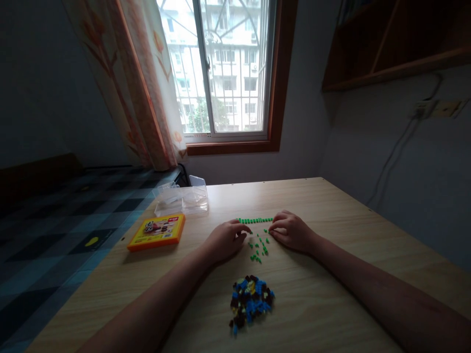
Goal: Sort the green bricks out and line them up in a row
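Observation:
A row of small green bricks (255, 220) lies in a line on the wooden table (331, 215). My left hand (225, 239) rests at the row's left end, fingers curled, fingertips touching the table beside it. My right hand (290, 230) sits at the row's right end with its fingers pinched together near the last green brick; what they hold is too small to make out. Several loose green bricks (259, 245) are scattered between the two hands. A pile of blue, brown and yellow bricks (250, 298) lies nearer to me.
A yellow and orange box (157, 231) lies at the table's left. Behind it stands a clear plastic tray (182, 198). A bed with a checked cover (55, 220) is to the left, a window (221, 68) and curtain ahead.

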`<state>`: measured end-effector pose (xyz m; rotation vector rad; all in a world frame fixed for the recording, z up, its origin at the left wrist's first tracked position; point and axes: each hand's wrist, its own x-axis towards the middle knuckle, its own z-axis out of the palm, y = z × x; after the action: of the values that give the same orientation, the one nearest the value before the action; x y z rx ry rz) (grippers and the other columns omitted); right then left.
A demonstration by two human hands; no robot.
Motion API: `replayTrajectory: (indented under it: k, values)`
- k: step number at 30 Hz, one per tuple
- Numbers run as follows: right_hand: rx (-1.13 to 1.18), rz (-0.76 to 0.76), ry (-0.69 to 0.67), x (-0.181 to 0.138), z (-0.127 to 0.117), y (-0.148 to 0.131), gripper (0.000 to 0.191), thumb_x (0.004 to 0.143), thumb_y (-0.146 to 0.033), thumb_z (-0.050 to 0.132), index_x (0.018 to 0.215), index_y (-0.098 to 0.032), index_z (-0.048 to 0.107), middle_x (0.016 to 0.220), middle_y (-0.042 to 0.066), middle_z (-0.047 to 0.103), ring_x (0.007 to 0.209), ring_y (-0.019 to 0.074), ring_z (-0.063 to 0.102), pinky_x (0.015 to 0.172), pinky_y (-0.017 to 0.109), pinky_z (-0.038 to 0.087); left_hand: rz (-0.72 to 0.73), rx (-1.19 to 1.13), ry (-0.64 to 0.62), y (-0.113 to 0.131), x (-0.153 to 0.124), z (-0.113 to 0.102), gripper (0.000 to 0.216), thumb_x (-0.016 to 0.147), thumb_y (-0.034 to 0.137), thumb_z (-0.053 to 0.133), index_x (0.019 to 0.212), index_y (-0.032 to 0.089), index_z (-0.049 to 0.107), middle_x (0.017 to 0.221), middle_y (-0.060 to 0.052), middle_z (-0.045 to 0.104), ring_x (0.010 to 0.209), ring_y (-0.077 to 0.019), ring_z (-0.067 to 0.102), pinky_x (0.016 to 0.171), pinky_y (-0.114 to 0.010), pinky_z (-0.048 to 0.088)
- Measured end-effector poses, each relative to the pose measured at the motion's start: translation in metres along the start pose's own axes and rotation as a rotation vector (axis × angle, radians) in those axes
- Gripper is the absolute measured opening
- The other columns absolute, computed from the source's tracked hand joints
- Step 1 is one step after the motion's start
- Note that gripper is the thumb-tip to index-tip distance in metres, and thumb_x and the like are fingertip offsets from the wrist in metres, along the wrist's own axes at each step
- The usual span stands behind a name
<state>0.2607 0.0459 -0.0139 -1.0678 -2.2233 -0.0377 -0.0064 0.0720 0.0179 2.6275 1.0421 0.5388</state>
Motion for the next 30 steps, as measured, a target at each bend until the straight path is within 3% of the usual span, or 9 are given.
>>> replayTrajectory:
  k: [4,9,17,24,30]
  values:
    - [0.039,-0.026,-0.015,0.0,-0.001,-0.002,0.011,0.082,-0.016,0.067,0.082,-0.022,0.076,0.084,0.006,0.068,0.084,0.0194,0.06,0.078,0.032,0.049,0.069,0.164,-0.052,0.01,-0.004,0.003,0.037,0.093,0.026,0.046,0.122,0.033,0.067,0.101,-0.004,0.068,0.08,-0.0176,0.064,0.074,-0.028,0.047]
    - [0.1,-0.067,-0.049,0.001,-0.007,-0.009,0.013,0.081,-0.014,0.066,0.081,-0.023,0.075,0.083,0.005,0.067,0.082,0.0189,0.059,0.076,0.032,0.049,0.081,0.228,-0.078,0.019,-0.006,0.005,0.04,0.097,0.035,0.041,0.132,0.034,0.06,0.098,-0.005,0.067,0.083,-0.0199,0.064,0.075,-0.03,0.047]
    - [0.138,0.0,-0.078,0.0,-0.009,-0.012,0.013,0.079,-0.012,0.065,0.08,-0.021,0.074,0.081,0.005,0.067,0.081,0.0187,0.06,0.077,0.031,0.049,0.09,0.202,-0.082,0.018,-0.006,0.006,0.041,0.098,0.041,0.038,0.129,0.033,0.063,0.095,-0.005,0.065,0.082,-0.0194,0.063,0.075,-0.029,0.047]
    - [0.158,0.006,-0.09,-0.001,-0.007,-0.01,0.021,0.075,-0.006,0.063,0.081,-0.023,0.075,0.081,0.003,0.067,0.08,0.0176,0.061,0.076,0.03,0.049,0.085,0.119,-0.063,0.019,-0.005,0.001,0.036,0.097,0.035,0.04,0.115,0.029,0.071,0.1,-0.005,0.065,0.082,-0.0176,0.063,0.077,-0.029,0.048]
    - [0.161,0.01,-0.091,-0.001,-0.007,-0.01,0.023,0.075,-0.007,0.063,0.083,-0.023,0.076,0.081,0.004,0.067,0.08,0.0178,0.06,0.076,0.03,0.049,0.132,0.158,-0.075,0.024,-0.007,0.001,0.037,0.095,0.034,0.044,0.124,0.034,0.067,0.094,-0.004,0.061,0.078,-0.0171,0.061,0.074,-0.029,0.047]
